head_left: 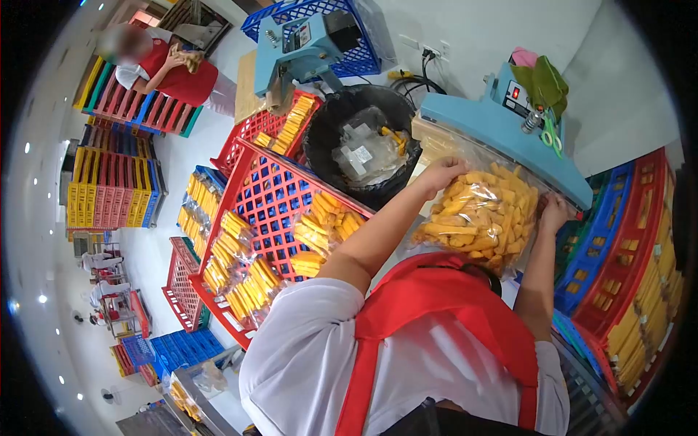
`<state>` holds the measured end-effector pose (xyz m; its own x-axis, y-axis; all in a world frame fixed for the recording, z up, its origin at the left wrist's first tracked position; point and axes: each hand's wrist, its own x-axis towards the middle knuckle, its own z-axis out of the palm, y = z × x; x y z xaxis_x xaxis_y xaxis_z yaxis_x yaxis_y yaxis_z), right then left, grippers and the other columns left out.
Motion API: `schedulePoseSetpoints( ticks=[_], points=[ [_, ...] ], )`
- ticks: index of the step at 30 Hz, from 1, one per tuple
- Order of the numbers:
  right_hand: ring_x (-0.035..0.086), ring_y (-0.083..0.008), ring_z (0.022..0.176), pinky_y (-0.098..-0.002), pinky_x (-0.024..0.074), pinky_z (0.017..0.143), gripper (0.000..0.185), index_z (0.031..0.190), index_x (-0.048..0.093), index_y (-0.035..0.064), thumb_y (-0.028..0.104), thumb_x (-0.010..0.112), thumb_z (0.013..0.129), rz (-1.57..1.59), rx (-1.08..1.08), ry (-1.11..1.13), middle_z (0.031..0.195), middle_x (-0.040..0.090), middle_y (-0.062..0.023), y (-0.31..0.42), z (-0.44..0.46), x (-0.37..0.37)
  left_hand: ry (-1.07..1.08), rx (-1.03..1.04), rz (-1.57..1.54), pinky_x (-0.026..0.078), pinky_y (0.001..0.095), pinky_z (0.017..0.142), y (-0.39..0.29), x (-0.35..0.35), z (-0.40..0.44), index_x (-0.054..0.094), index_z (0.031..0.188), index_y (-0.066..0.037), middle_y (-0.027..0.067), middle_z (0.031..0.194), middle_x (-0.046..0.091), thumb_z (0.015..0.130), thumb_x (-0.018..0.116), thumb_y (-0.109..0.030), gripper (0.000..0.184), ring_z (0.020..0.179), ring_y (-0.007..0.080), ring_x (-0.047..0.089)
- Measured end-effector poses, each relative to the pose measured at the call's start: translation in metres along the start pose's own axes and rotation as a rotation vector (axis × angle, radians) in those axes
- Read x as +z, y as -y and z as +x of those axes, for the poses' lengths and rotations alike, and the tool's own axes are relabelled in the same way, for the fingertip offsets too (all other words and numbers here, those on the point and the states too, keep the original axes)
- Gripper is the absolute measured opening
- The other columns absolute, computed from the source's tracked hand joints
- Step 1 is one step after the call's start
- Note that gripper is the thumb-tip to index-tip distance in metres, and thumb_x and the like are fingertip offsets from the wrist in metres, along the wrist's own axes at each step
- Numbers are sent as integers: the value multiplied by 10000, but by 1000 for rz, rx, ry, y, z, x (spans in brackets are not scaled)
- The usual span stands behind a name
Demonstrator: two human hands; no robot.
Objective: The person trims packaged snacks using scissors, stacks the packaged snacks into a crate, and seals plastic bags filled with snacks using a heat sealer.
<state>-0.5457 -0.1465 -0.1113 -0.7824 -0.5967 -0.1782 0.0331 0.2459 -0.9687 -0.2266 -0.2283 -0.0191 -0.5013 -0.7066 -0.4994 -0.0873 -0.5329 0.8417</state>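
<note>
A clear plastic bag (480, 214) full of orange-yellow stick-shaped snack pieces is between my two hands. My left hand (443, 174) grips the bag's upper left corner, fingers closed on the plastic. At the other side, my right hand (555, 211) is closed on the bag's right edge. The bag's upper edge lies along the front of a blue bag sealer (502, 138), whose long arm stretches over it. Whether the plastic is between the sealer's jaws, I cannot tell.
Left of the bag, a black-lined bin (327, 138) holds plastic scraps. A red crate (251, 182) carries several packed bags. Stacked crates (618, 240) stand close on my right. Another sealer (302, 47) is at the back. Green scissors (552, 134) hang by my sealer. A co-worker (178, 73) stands far left.
</note>
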Motion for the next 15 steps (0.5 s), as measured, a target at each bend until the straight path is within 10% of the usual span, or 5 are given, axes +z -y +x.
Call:
schedulePoseSetpoints(
  ticks=[7, 11, 15],
  points=[
    [511, -187, 910, -286, 403, 785, 259, 890, 598, -21, 175, 603, 721, -58, -38, -162, 968, 567, -111, 10, -18, 9, -13, -5, 128, 369, 318, 782, -8, 1, -15, 459, 1112, -83, 47, 1045, 497, 778, 522, -371, 445, 944, 174, 463],
    [497, -116, 551, -230, 399, 480, 187, 888, 575, -18, 61, 586, 719, 213, 33, -166, 682, 552, -62, 6, -24, 16, -25, -7, 13, 379, 289, 739, 4, -5, -7, 473, 1096, -73, 25, 995, 525, 765, 568, -322, 425, 919, 139, 473],
    [504, -131, 559, -231, 413, 482, 197, 921, 550, -41, 30, 573, 739, 639, 100, -198, 697, 547, -66, 14, -29, 26, -33, -18, -49, 386, 251, 717, 8, -3, -4, 497, 1071, -71, 5, 973, 542, 794, 545, -269, 343, 879, 102, 498]
  ],
)
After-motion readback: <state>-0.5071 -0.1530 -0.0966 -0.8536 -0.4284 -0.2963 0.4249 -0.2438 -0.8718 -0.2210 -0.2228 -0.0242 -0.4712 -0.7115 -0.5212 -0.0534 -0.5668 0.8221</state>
